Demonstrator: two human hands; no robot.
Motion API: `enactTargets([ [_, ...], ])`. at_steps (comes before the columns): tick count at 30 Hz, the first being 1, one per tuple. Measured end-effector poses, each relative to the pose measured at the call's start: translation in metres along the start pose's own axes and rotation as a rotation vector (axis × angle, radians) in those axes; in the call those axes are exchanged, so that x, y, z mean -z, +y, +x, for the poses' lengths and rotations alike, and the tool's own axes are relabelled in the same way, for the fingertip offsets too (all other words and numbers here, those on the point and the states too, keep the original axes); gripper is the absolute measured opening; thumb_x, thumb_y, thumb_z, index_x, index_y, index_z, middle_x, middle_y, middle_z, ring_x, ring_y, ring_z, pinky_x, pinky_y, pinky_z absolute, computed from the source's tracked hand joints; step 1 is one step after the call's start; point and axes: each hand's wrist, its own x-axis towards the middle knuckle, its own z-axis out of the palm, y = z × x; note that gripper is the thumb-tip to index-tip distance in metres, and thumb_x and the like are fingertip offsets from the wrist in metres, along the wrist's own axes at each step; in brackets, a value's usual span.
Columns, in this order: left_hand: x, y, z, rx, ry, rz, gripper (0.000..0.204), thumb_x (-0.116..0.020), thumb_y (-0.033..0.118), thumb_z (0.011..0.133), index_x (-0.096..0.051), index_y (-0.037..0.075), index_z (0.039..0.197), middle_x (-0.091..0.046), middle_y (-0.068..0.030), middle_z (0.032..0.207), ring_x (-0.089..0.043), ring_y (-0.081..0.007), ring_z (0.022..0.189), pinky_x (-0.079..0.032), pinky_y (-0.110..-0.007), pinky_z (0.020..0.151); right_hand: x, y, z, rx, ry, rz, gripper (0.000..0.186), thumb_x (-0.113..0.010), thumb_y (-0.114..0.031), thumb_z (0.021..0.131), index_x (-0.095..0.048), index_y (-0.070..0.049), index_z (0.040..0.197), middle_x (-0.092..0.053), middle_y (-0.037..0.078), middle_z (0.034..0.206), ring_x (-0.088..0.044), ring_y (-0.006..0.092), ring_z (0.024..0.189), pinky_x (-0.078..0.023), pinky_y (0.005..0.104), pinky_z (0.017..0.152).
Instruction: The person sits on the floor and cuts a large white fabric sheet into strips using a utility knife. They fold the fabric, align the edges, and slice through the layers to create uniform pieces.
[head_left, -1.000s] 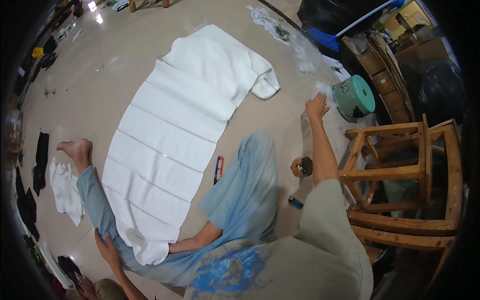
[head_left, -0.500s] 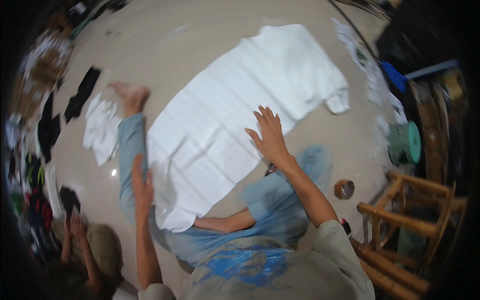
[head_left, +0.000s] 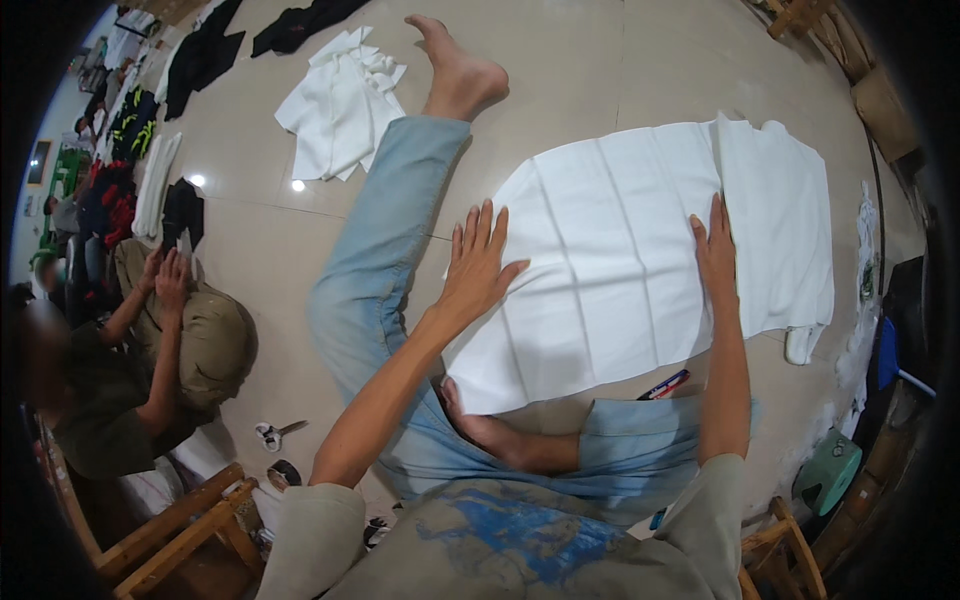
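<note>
Both hands flat on the white cloth [head_left: 640,270].
Left hand [head_left: 475,265] and right hand [head_left: 715,255] press it against the floor [head_left: 260,260], fingers spread open.

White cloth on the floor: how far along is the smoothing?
Done: the white cloth lies spread flat on the tiled floor, fold creases showing. In hand: left hand presses its near-left edge and right hand its middle, both palms open and flat. Left: the far end past the right hand is doubled over, one corner curled; the marker lies untouched.
</note>
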Motion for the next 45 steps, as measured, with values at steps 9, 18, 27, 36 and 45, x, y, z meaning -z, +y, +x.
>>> enactTargets([
  [9, 0.009, 0.022, 0.054, 0.398, 0.094, -0.230, 0.042, -0.066, 0.027, 0.098, -0.059, 0.000, 0.129, -0.056, -0.0166, 0.142, -0.048, -0.0375, 0.132, -0.037, -0.054, 0.107, -0.016, -0.067, -0.096, 0.253, 0.062, -0.015, 0.062, -0.063, -0.029, 0.102, -0.044, -0.002, 0.154, -0.031, 0.020, 0.167, -0.025, 0.0435, 0.155, -0.017, 0.0630, 0.124],
  [18, 0.014, 0.009, 0.007, 0.384, 0.111, -0.071, 0.027, -0.072, 0.021, 0.094, -0.061, 0.001, 0.107, -0.063, -0.0177, 0.115, -0.056, -0.0368, 0.117, -0.043, -0.051, 0.092, -0.032, -0.086, -0.139, 0.033, 0.062, -0.054, 0.063, -0.055, -0.037, 0.107, -0.039, -0.001, 0.157, -0.029, 0.024, 0.167, -0.020, 0.0432, 0.156, -0.011, 0.0619, 0.125],
  [27, 0.060, -0.030, 0.082, 0.033, 0.512, -0.111, 0.034, -0.062, 0.008, 0.097, -0.054, -0.001, 0.129, -0.055, -0.0244, 0.137, -0.053, -0.0429, 0.126, -0.044, -0.050, 0.102, -0.038, -0.085, -0.138, 0.089, 0.096, -0.142, 0.065, -0.054, -0.039, 0.108, -0.036, -0.004, 0.159, -0.030, 0.019, 0.168, -0.021, 0.0397, 0.156, -0.011, 0.0599, 0.126],
  [36, -0.013, -0.018, -0.002, 0.001, 0.282, 0.159, 0.075, -0.057, 0.042, 0.103, -0.030, 0.002, 0.161, -0.021, -0.0215, 0.170, -0.016, -0.0435, 0.157, -0.012, -0.063, 0.125, -0.033, -0.079, -0.128, 0.132, 0.089, -0.172, 0.065, -0.054, -0.038, 0.107, -0.038, -0.001, 0.158, -0.031, 0.020, 0.167, -0.023, 0.0416, 0.155, -0.013, 0.0610, 0.126],
  [45, -0.011, 0.007, -0.084, 0.101, 0.165, -0.071, 0.083, -0.053, 0.048, 0.105, -0.021, -0.002, 0.163, -0.013, -0.0300, 0.170, -0.005, -0.0482, 0.158, -0.003, -0.067, 0.123, 0.004, -0.076, -0.167, -0.003, 0.181, 0.287, 0.036, -0.059, -0.017, 0.103, -0.061, 0.002, 0.134, -0.055, 0.020, 0.146, -0.044, 0.0374, 0.142, -0.033, 0.0511, 0.118],
])
